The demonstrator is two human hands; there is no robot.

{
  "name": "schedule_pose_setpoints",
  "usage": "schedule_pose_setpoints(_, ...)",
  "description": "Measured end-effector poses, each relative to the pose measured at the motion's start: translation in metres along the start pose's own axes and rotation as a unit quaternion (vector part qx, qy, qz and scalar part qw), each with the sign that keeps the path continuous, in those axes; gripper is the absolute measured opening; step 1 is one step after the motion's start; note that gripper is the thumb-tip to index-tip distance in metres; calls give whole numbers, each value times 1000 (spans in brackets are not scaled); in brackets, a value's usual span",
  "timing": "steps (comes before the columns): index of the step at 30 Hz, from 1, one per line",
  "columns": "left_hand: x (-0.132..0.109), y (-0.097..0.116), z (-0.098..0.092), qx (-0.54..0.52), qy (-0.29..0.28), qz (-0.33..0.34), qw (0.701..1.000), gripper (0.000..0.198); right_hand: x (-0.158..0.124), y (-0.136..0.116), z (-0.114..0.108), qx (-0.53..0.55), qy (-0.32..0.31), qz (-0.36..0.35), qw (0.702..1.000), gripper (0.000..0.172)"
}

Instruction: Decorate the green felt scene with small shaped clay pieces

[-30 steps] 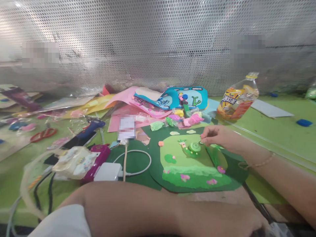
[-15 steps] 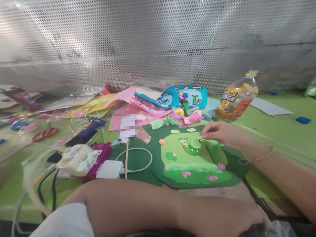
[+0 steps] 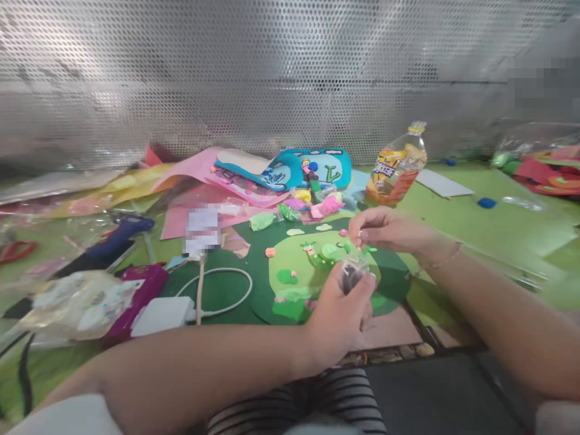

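My left hand [image 3: 338,320] is raised over the near edge of a green felt and clay picture [image 3: 299,266], its fingers closed on a small clear bag with something dark inside [image 3: 351,275]. My right hand [image 3: 385,229] hovers just above the bag, with its fingertips pinched together at the bag's top. What the pinch holds is too small to make out. Under both hands the picture shows a green clay snail [image 3: 326,252], small pink flowers and white clouds on a dark green round base.
Small bags of coloured clay [image 3: 294,208] lie behind the picture, with pink and blue craft sheets [image 3: 254,175]. A plastic bottle [image 3: 399,166] leans at the back right. A white charger and cable [image 3: 181,305], a magenta case [image 3: 138,290] and a glue gun [image 3: 120,232] lie left.
My left hand rose from the bottom edge and now holds the small clear bag in front of me. My right hand lifted off the snail to meet it. The view swung right.
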State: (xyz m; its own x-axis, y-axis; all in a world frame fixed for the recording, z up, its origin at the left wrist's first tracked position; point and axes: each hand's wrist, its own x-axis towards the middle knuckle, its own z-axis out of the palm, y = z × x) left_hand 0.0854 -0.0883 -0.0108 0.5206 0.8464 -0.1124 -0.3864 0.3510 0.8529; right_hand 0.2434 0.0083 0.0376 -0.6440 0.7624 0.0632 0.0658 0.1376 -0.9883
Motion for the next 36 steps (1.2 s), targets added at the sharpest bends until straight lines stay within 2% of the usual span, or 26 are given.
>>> schedule_pose_setpoints(3,-1,4,3,-23,15,-10,1000,25,-2,-3,-5,-56,-89,-41,994,12)
schedule_pose_setpoints(7,-2,6,5,-25,15,-21,999,22,-2,-6,-8,-139,-127,-76,979,9)
schedule_pose_setpoints(10,-1,5,4,-16,16,-38,999,22,-3,-8,-4,-213,-156,-66,962,13)
schedule_pose_setpoints(16,-4,10,5,4,2,-67,998,18,-6,-9,2,-265,-128,-65,953,17)
schedule_pose_setpoints(20,-5,8,4,11,-4,-79,997,19,-7,-11,2,-275,-160,-50,947,19)
schedule_pose_setpoints(24,-6,3,2,6,-12,-31,999,22,-6,-14,7,-309,-147,-60,938,14)
schedule_pose_setpoints(27,-7,4,3,62,-1,-6,998,21,-5,-14,8,-318,-139,-75,935,12)
schedule_pose_setpoints(29,-8,6,5,87,6,-15,996,29,-3,-13,8,-314,-151,-71,935,15)
schedule_pose_setpoints(32,-8,6,5,65,1,-28,997,46,-2,-10,6,-309,-163,-53,936,19)
schedule_pose_setpoints(36,-8,0,2,63,-30,-7,998,54,-2,-9,6,-293,-160,-54,941,19)
